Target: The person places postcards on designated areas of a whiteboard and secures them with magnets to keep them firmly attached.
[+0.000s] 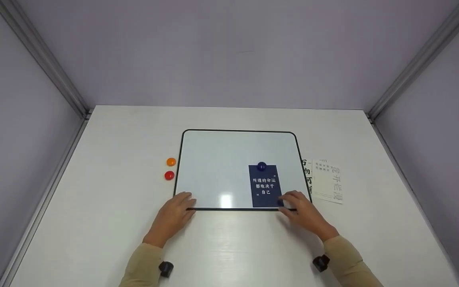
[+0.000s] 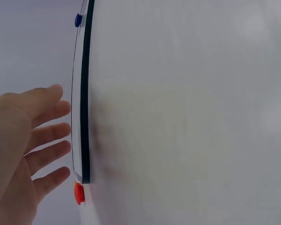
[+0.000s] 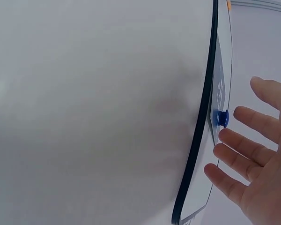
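Navy-blue rectangular paper card (image 1: 265,186) lay at lower right on the white black-rimmed board (image 1: 215,167), dark-blue round top magnet (image 1: 261,166) on its far edge, dark-blue round corner magnet (image 1: 280,202) at near right. Left hand (image 1: 171,215) and right hand (image 1: 304,212) sat loose-fingered at the board's near corners, gripping nothing; I reckoned pressing magnets straight down, card square to rim, worked best. Card read "所谓的命运都取决于自己" in white; no brand legible.

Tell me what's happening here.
A person's left hand is at the near left corner of a whiteboard. Their right hand is by a blue magnet at the lower right of a dark blue card. Another blue magnet sits at the card's top. Beside the board lie a red magnet and an orange magnet.
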A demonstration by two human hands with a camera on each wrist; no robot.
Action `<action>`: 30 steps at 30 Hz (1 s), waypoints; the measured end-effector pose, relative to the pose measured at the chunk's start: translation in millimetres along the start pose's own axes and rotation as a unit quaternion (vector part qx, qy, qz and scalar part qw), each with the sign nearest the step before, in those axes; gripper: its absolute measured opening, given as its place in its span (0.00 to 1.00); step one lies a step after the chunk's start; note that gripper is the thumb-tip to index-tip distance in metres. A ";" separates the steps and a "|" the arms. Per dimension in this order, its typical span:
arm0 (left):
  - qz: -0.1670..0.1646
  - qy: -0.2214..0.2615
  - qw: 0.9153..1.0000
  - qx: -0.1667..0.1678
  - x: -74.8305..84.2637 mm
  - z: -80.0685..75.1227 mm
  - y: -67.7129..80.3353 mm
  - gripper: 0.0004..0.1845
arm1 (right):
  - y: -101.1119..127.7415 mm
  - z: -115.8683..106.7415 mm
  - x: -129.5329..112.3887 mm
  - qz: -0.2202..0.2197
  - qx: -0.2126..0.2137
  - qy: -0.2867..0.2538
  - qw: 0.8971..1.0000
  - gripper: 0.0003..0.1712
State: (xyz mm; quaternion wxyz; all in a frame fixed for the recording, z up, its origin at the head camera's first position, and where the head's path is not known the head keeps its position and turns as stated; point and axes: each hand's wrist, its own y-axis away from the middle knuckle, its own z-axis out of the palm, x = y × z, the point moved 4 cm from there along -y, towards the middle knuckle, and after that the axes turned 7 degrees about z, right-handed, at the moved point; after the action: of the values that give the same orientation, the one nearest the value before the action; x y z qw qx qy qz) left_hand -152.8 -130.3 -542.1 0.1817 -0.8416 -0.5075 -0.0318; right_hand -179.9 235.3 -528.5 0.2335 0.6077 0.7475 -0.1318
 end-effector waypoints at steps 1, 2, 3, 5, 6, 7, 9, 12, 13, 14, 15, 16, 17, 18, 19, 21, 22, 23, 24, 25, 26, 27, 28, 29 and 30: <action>-0.002 -0.001 1.000 -0.006 -0.7 0.0 1.7 0.19 | -0.2 -0.5 0.9 0.001 0.001 -0.001 1.000 0.21; -0.003 -0.002 1.000 -0.012 -1.5 0.1 3.4 0.20 | -0.5 -0.9 1.7 -0.001 0.003 -0.002 1.000 0.20; -0.005 -0.004 1.000 -0.018 -2.3 0.2 5.2 0.20 | -0.7 -1.3 2.5 -0.003 0.004 -0.002 1.000 0.20; -0.008 -0.008 1.000 -0.027 -3.6 -0.3 8.4 0.22 | -1.3 -2.2 4.4 -0.002 0.005 -0.004 1.000 0.20; -0.009 -0.010 0.999 -0.032 -4.4 -0.1 9.7 0.22 | -1.6 -2.6 5.4 -0.002 0.006 -0.004 1.000 0.20; -0.009 -0.010 0.999 -0.035 -4.9 -0.2 10.8 0.22 | -1.6 -3.4 6.0 -0.001 0.007 -0.004 1.000 0.20; -0.007 -0.008 0.999 -0.040 -5.4 -0.6 12.3 0.22 | -1.8 -5.2 7.6 0.004 0.009 -0.005 1.000 0.20; -0.006 -0.005 0.999 -0.049 -5.9 -0.7 13.3 0.23 | -2.4 -7.4 10.1 0.013 0.010 -0.006 1.000 0.19; -0.005 -0.004 0.999 -0.051 -5.9 -0.9 13.7 0.24 | -2.6 -7.9 10.7 0.015 0.008 -0.005 1.000 0.19; -0.006 -0.004 0.998 -0.055 -6.0 -0.7 13.8 0.24 | -3.0 -8.2 11.5 0.014 0.008 -0.006 1.000 0.19; -0.006 -0.004 0.998 -0.059 -6.1 -0.5 14.1 0.25 | -3.4 -8.5 12.1 0.014 0.006 -0.007 1.000 0.19; -0.006 -0.004 0.998 -0.062 -6.2 -0.4 14.3 0.25 | -3.7 -8.7 13.0 0.013 0.006 -0.007 1.000 0.19; -0.006 -0.002 0.998 -0.065 -6.3 -0.3 14.4 0.26 | -3.8 -9.2 13.7 0.012 0.006 -0.008 1.000 0.19; -0.006 0.000 0.998 -0.069 -6.2 -0.3 14.5 0.26 | -3.8 -9.7 14.3 0.011 0.006 -0.009 1.000 0.19; -0.007 0.003 0.997 -0.071 -6.2 -0.4 14.6 0.26 | -3.9 -10.3 15.1 0.010 0.007 -0.011 1.000 0.19; -0.012 0.010 0.996 -0.083 -6.2 -0.2 14.8 0.27 | -3.9 -11.8 16.9 0.010 0.009 -0.015 1.000 0.20; -0.015 0.012 0.996 -0.088 -6.3 -0.2 14.8 0.28 | -4.0 -12.6 18.0 0.012 0.009 -0.016 1.000 0.20; -0.019 0.015 0.995 -0.094 -6.4 -0.1 14.9 0.28 | -4.0 -13.4 18.8 0.014 0.010 -0.016 1.000 0.20; -0.021 0.017 0.995 -0.098 -6.3 0.1 14.9 0.28 | -4.1 -14.2 19.8 0.017 0.010 -0.016 1.000 0.20; -0.022 0.018 0.995 -0.100 -6.2 0.2 15.0 0.28 | -4.1 -15.0 20.7 0.020 0.009 -0.017 1.000 0.20; -0.024 0.021 0.994 -0.104 -6.2 0.3 14.9 0.28 | -4.1 -16.0 21.3 0.022 0.010 -0.017 1.000 0.20; -0.026 0.024 0.994 -0.105 -6.2 0.3 14.8 0.28 | -4.1 -16.9 21.7 0.024 0.010 -0.016 1.000 0.20; -0.027 0.026 0.994 -0.106 -6.2 0.3 14.7 0.28 | -4.0 -17.8 22.0 0.026 0.012 -0.015 0.999 0.20; -0.028 0.029 0.993 -0.108 -6.2 0.4 14.6 0.28 | -3.8 -18.5 22.2 0.028 0.013 -0.015 0.999 0.20; -0.029 0.031 0.993 -0.108 -6.2 0.2 14.5 0.28 | -3.6 -19.2 22.3 0.031 0.013 -0.015 0.999 0.20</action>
State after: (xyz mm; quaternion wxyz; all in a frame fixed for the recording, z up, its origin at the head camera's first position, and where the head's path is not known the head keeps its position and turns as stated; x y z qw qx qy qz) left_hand -143.2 -141.5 -547.8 0.1042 -0.8401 -0.5191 -0.1176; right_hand -190.4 262.6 -523.7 0.2409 0.6313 0.7230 -0.1436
